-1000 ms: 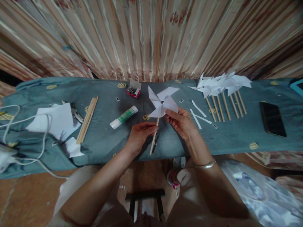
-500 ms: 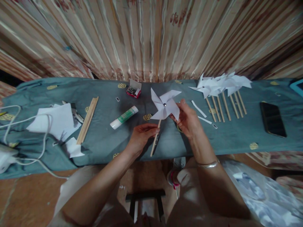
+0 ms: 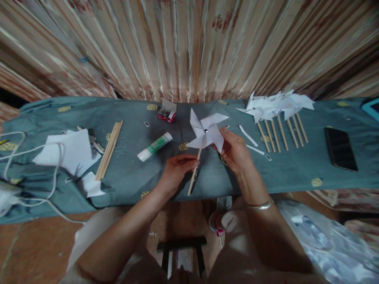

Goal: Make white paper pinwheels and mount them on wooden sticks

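A white paper pinwheel [image 3: 209, 136] with a shiny pin at its centre is held above the cloth-covered table, its wooden stick slanting down to the left. My left hand [image 3: 175, 173] pinches that stick just below the paper blades, between thumb and fingers. At the right-hand blade, my right hand [image 3: 235, 148] has its thumb in front and its fingers partly hidden behind the paper. A glue stick [image 3: 155, 146] with a green label lies left of the pinwheel. Behind it stands an open red box [image 3: 167, 113] of small metal pins.
Several finished pinwheels [image 3: 272, 106] lie at the back right, near two paper strips [image 3: 248, 136] and a black phone [image 3: 341, 149]. To the left are wooden sticks [image 3: 109, 152], white paper sheets [image 3: 66, 152], and a white cable [image 3: 55, 185] with a power strip. A curtain [image 3: 183, 51] hangs behind the table.
The pinwheel's blades have turned slightly clockwise about the pin. My right hand has shifted a little at the right blade; my left hand stays on the stick.
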Demonstrator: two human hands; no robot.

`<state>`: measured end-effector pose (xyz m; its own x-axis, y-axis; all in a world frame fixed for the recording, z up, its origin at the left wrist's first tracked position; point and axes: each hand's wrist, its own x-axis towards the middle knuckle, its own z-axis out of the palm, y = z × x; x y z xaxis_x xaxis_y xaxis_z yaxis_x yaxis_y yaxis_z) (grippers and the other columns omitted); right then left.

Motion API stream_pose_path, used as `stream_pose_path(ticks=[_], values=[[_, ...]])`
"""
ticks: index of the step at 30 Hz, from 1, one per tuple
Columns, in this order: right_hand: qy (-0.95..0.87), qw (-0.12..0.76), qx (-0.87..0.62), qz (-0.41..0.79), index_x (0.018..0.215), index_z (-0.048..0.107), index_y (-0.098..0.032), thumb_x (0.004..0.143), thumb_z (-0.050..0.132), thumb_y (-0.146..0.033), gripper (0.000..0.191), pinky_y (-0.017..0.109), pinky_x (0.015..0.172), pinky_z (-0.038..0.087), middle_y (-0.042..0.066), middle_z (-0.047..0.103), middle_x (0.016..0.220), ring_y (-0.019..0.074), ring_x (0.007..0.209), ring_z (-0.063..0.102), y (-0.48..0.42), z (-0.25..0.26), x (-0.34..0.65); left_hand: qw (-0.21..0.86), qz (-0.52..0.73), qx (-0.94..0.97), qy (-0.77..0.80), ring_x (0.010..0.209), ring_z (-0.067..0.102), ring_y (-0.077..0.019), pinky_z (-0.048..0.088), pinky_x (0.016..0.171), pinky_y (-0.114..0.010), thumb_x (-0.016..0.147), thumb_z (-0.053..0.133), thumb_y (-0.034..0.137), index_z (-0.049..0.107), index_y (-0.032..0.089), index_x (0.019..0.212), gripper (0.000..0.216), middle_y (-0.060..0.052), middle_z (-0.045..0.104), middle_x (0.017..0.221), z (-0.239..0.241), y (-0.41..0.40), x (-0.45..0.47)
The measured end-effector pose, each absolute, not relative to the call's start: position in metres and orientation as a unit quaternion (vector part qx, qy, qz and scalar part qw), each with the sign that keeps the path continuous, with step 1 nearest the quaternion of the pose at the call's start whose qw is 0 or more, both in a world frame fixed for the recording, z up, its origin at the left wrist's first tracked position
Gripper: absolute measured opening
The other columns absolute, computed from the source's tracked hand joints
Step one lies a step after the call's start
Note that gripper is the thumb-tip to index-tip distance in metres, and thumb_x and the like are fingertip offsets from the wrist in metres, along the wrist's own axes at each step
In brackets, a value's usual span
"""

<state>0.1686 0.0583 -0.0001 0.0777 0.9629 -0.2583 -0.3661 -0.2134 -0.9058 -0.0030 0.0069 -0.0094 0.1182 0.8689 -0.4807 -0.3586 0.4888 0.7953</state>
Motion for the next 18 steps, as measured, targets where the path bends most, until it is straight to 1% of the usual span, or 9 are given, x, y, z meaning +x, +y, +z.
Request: stream_pose_path(ticks=[2,5,9,14,18], values=[[-0.317,0.546,-0.485,0.605,0.071,0.069,-0.025,0.065,0.086,-0.054,0.034,0.025,0.046,0.045,-0.004,0.064,0.058,0.0123,0.053,0.058,0.0579,-0.0010,0.1682,0.704,0.436,0.252,0.501,0.068,0.062,-0.0118,0.047,0.069,-0.025,0.048,0.093,0.033,0.078,0.016,0.072,0.033,-0.003,0.072,0.072,-0.0086,0.0072,-0.0030],[-0.324,0.543,-0.475,0.612,0.064,0.065,-0.023,0.065,0.086,-0.054,0.037,0.021,0.041,0.040,-0.006,0.056,0.052,0.0084,0.045,0.049,0.0571,-0.0018,0.1677,0.703,0.437,0.252,0.502,0.067,0.061,-0.0115,0.047,0.069,-0.024,0.047,0.093,0.033,0.078,0.016,0.072,0.033,-0.003,0.072,0.071,-0.0071,0.0074,-0.0031],[-0.314,0.551,-0.460,0.622,0.063,0.065,-0.023,0.064,0.088,-0.051,0.036,0.020,0.042,0.042,-0.007,0.053,0.050,0.0067,0.045,0.048,0.0565,-0.0023,0.1676,0.702,0.440,0.255,0.499,0.068,0.062,-0.0116,0.047,0.070,-0.025,0.049,0.093,0.032,0.078,0.016,0.073,0.032,-0.003,0.073,0.072,-0.0065,0.0073,-0.0038],[-0.314,0.548,-0.458,0.625,0.072,0.069,-0.024,0.066,0.087,-0.049,0.032,0.024,0.048,0.048,-0.007,0.057,0.053,0.0099,0.050,0.055,0.0566,-0.0044,0.1683,0.701,0.443,0.257,0.496,0.068,0.062,-0.0117,0.048,0.070,-0.025,0.049,0.093,0.032,0.078,0.015,0.073,0.032,-0.003,0.072,0.072,-0.0067,0.0079,-0.0043],[-0.303,0.549,-0.453,0.633,0.072,0.070,-0.023,0.066,0.087,-0.048,0.031,0.025,0.055,0.054,-0.006,0.065,0.059,0.0105,0.054,0.061,0.0564,-0.0053,0.1671,0.696,0.443,0.254,0.505,0.067,0.062,-0.0115,0.047,0.069,-0.025,0.047,0.093,0.032,0.078,0.015,0.072,0.034,-0.003,0.072,0.071,-0.0067,0.0091,-0.0040]])
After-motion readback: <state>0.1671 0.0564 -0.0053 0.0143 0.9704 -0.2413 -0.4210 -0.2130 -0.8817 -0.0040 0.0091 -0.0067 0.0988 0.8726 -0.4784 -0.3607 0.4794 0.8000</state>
